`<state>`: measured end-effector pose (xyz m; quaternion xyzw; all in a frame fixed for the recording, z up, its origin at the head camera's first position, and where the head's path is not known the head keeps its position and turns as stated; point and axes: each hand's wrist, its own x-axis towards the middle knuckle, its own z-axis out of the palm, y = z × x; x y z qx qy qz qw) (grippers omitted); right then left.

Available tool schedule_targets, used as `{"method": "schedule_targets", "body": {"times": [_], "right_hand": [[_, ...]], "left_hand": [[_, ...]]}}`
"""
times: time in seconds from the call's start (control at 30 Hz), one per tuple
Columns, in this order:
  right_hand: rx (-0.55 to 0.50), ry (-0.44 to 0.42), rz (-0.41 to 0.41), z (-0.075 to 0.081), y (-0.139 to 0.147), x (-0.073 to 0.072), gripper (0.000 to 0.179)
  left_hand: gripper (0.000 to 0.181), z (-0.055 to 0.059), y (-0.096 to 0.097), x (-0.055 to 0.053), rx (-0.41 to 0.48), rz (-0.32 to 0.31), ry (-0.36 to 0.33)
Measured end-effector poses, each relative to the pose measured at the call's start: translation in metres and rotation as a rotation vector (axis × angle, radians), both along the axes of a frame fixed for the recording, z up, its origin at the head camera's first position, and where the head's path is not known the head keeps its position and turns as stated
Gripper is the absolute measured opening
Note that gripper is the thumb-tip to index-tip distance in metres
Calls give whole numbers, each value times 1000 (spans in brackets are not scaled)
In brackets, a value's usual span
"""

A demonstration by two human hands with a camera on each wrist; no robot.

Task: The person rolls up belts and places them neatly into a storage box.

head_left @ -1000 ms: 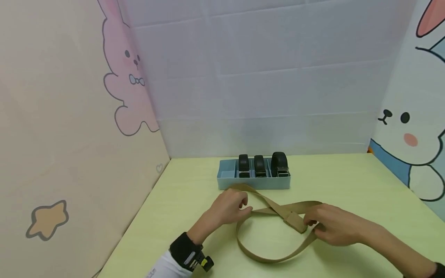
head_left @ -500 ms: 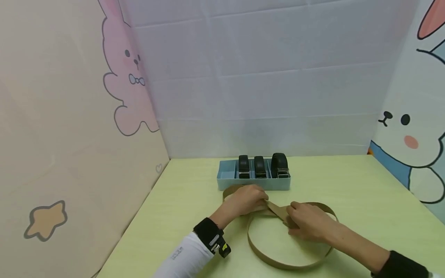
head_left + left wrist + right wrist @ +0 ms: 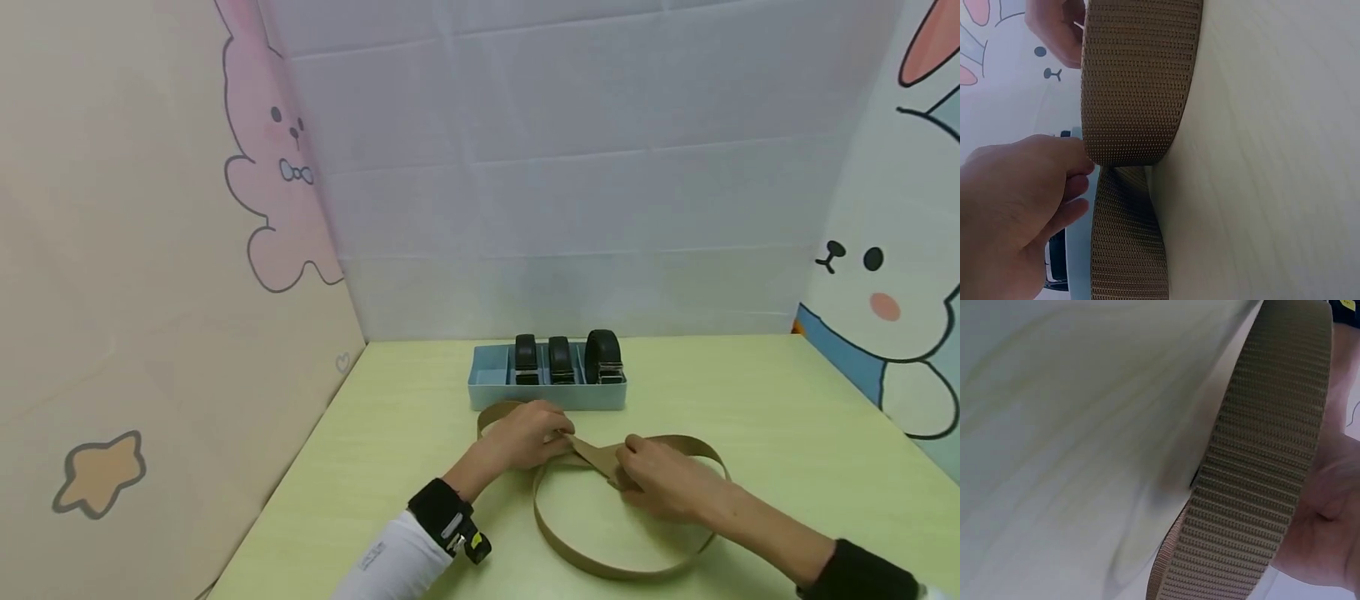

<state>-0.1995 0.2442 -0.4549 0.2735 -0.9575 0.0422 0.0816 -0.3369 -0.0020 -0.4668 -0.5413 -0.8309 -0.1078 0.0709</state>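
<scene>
The left hand (image 3: 529, 435) pinches the tan belt (image 3: 600, 568), looped on the table (image 3: 787, 417) near the blue tray (image 3: 547, 399); the right hand (image 3: 667, 477) grips what seems its end. Only wrist views show its ribbed weave. Table reaches well past both hands.

Strap (image 3: 596, 457) on table (image 3: 810, 433), before box (image 3: 547, 398); three rolled belts (image 3: 559, 360) inside box, toward right.

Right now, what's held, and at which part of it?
A tan webbing belt, in both hands: the left hand pinches it near where it crosses itself, the right hand grips near the end; exact right contact is hidden.
</scene>
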Motion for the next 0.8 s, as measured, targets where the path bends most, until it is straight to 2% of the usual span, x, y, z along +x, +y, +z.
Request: {"method": "schedule_targets", "body": {"times": [0.03, 0.13, 0.27, 0.33, 0.43, 0.5, 0.63, 0.8], "right_hand": [[-4, -12, -2, 1, 0, 0, 28], [-29, -17, 35, -10, 8, -9, 32], [-132, -94, 98, -10, 16, -16, 33], [-189, -187, 95, 7, 14, -11, 23], [-247, -265, 66, 18, 12, -10, 9], [-265, -256, 56, 20, 11, -10, 6], [-274, -172, 70, 18, 11, -12, 4], [-257, -71, 47, 28, 17, -20, 16]], "left_hand": [[21, 0, 0, 1, -3, 0, 3], [27, 1, 3, 3, -40, -9, 10], [20, 0, 7, 4, -96, -57, -32], [15, -1, 7, 4, -88, -62, -57], [14, -2, 8, 2, -66, -40, -65], [15, -3, 8, 0, -58, -16, -65], [15, -4, 7, 2, -13, -5, -40], [14, 3, 5, 21, 124, -60, -33]]}}
